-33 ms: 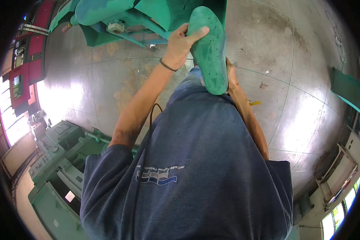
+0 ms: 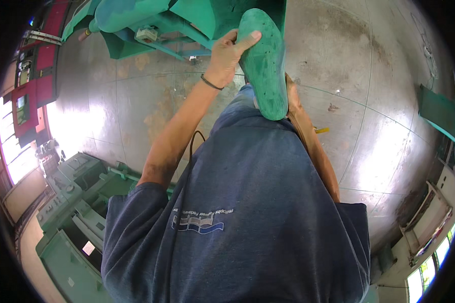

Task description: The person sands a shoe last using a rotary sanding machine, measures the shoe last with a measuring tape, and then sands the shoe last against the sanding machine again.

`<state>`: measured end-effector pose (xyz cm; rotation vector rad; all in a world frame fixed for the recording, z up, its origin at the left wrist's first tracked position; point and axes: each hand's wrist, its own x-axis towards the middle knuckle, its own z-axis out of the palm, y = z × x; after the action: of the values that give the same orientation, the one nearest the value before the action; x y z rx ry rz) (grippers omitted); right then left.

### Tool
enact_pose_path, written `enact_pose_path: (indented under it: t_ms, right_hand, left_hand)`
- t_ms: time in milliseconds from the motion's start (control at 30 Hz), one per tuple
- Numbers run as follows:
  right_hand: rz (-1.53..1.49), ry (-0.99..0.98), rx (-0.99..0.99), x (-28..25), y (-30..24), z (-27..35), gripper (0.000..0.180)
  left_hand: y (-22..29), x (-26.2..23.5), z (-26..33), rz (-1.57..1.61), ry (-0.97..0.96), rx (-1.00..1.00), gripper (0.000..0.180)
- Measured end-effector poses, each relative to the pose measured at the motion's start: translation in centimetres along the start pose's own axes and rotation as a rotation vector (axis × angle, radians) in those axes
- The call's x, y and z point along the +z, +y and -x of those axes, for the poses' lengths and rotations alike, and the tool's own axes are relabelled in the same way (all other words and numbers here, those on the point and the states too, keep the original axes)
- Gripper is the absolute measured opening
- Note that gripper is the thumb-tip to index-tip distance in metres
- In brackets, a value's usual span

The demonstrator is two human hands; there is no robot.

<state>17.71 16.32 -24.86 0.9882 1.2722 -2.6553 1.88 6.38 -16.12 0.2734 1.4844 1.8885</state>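
A green, shoe-sole-shaped piece (image 2: 265,65) is held up in front of my chest, its long axis running top to bottom. My left hand (image 2: 225,55) grips its upper left edge, thumb pressed on the face, with a dark band on the wrist. My right hand (image 2: 291,96) comes up along the lower right edge of the piece and touches it. Its fingers are hidden behind the piece. My dark blue shirt (image 2: 247,212) fills the lower middle of the view.
A green machine frame (image 2: 151,20) stands just beyond the hands. More green machines (image 2: 71,202) sit at lower left, red equipment (image 2: 35,76) at far left, a green panel (image 2: 440,111) at right. The stained concrete floor (image 2: 369,76) has a small yellow item (image 2: 322,130) on it.
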Motion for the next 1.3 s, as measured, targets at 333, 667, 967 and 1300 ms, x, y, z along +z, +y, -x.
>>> enact_pose_path:
  t_ms: [333, 667, 967, 1300]
  right_hand:
    - [-0.055, -0.021, 0.023, -0.5, 0.6, -0.8, 0.055]
    - [0.036, 0.092, -0.047, 0.6, -0.6, -0.2, 0.059]
    - [0.162, 0.123, -0.106, 0.1, -0.2, -1.1, 0.065]
    - [-0.447, -0.462, 0.044, 2.2, -5.6, 4.4, 0.076]
  left_hand:
    - [0.6, -0.5, -0.2, 0.071, 0.083, -0.078, 0.043]
    - [0.5, 2.1, 1.2, -0.782, 0.094, 0.403, 0.091]
    - [0.9, 1.7, -0.4, -0.601, 0.166, 0.190, 0.069]
    - [0.3, 0.6, -4.0, 0.465, -0.009, -0.224, 0.033]
